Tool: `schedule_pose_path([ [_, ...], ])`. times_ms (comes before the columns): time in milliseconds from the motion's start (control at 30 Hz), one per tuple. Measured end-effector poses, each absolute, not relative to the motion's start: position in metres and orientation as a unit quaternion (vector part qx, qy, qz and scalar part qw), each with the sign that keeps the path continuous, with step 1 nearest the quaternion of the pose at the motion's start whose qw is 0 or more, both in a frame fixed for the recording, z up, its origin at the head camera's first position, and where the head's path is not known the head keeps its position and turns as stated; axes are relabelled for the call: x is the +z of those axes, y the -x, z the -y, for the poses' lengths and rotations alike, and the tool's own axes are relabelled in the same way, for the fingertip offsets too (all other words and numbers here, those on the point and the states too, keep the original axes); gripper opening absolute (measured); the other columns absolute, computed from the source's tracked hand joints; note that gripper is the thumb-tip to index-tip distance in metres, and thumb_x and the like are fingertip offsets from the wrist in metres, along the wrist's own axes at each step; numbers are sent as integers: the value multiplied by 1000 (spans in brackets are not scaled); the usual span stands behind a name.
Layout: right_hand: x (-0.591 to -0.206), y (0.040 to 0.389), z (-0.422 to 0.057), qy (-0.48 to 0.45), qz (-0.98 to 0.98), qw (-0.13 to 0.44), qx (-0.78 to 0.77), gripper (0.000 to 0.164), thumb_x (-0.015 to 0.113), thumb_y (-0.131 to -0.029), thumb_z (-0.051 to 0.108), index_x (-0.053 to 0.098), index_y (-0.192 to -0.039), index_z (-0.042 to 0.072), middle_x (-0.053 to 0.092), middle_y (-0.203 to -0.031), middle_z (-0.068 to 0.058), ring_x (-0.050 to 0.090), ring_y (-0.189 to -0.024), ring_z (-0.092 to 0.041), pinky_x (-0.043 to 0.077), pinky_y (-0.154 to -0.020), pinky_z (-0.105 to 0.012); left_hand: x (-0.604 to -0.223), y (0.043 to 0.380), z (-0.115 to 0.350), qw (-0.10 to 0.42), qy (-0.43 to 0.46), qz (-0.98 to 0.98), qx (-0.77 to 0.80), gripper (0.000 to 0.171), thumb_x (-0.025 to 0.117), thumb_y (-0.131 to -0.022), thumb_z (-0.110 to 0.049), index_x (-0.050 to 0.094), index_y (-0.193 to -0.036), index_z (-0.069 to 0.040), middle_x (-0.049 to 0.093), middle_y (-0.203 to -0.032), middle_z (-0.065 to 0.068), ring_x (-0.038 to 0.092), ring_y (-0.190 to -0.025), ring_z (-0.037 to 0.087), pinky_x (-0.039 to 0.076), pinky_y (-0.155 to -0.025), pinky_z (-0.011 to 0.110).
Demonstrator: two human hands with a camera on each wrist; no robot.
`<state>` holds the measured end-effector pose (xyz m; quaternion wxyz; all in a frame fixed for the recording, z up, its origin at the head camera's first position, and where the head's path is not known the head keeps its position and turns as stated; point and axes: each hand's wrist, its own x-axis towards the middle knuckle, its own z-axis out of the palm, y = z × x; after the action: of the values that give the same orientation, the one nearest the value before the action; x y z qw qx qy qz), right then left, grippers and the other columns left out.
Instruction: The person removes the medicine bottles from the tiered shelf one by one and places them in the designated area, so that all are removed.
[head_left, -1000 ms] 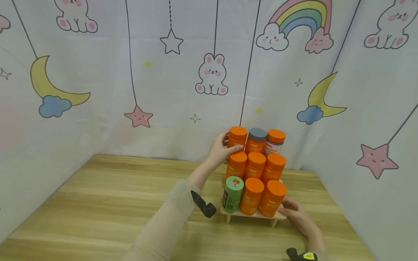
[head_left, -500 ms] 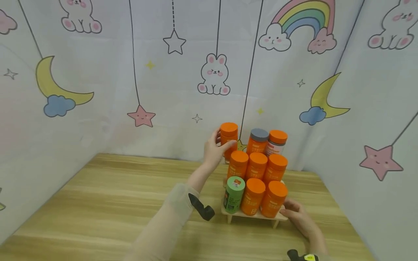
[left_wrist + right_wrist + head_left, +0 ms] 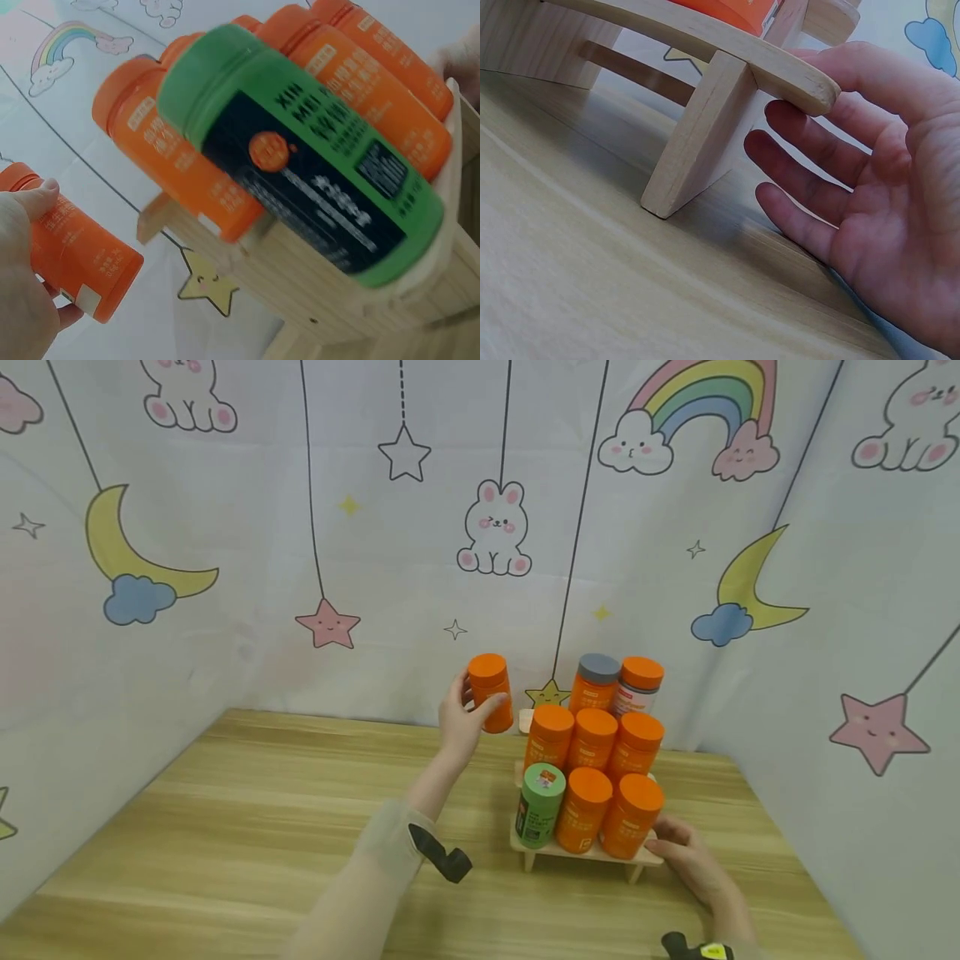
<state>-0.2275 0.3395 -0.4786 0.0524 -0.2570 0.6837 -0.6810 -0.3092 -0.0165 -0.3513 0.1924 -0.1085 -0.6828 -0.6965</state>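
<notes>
In the head view my left hand (image 3: 459, 724) grips an orange jar (image 3: 495, 712) in the air, left of a tiered wooden stand (image 3: 577, 850). The left wrist view shows thumb and fingers around this jar (image 3: 86, 255). My right hand (image 3: 693, 864) holds the front right corner of the stand; in the right wrist view a digit lies over the board end (image 3: 810, 86), with curled fingers (image 3: 810, 139) below it. On the front tier stand a green jar (image 3: 540, 810) and two orange jars. The middle tier bears three orange jars (image 3: 595, 739).
A grey-lidded orange jar (image 3: 595, 693) and a white-labelled jar with an orange lid (image 3: 636, 697) stand on the back tier. The wood-grain table (image 3: 262, 827) stretches left. A cartoon-printed cloth (image 3: 390, 560) hangs behind and at both sides.
My left hand has lifted the orange jar off the back tier's left end and carried it left, then lower. The right hand stays at the stand's corner.
</notes>
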Motion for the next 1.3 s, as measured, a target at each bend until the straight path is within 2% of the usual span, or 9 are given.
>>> schedule_pose_path([
  [300, -478, 226, -341, 244, -694, 53, -676, 42, 46, -93, -7, 68, -113, 23, 65, -118, 16, 55, -111, 3, 42, -94, -12, -394, 313, 24, 151, 101, 682, -708, 62, 73, -88, -13, 44, -142, -1, 53, -136, 21, 52, -122, 37, 43, -105, 54],
  [567, -480, 226, -340, 250, -693, 47, -674, 45, 45, -93, -8, 68, -113, 25, 65, -120, 17, 55, -113, 4, 42, -94, -12, -426, 316, 28, 127, 90, 717, -679, 65, 74, -87, -12, 42, -142, 4, 52, -136, 25, 51, -125, 41, 43, -104, 56],
  [1300, -481, 228, -343, 233, -699, 59, -674, 40, 46, -93, -6, 67, -112, 22, 64, -119, 15, 54, -113, 3, 41, -94, -14, -455, 307, 19, 85, 108, 744, -654, 63, 75, -85, -9, 45, -138, 6, 53, -136, 27, 51, -125, 43, 42, -105, 55],
])
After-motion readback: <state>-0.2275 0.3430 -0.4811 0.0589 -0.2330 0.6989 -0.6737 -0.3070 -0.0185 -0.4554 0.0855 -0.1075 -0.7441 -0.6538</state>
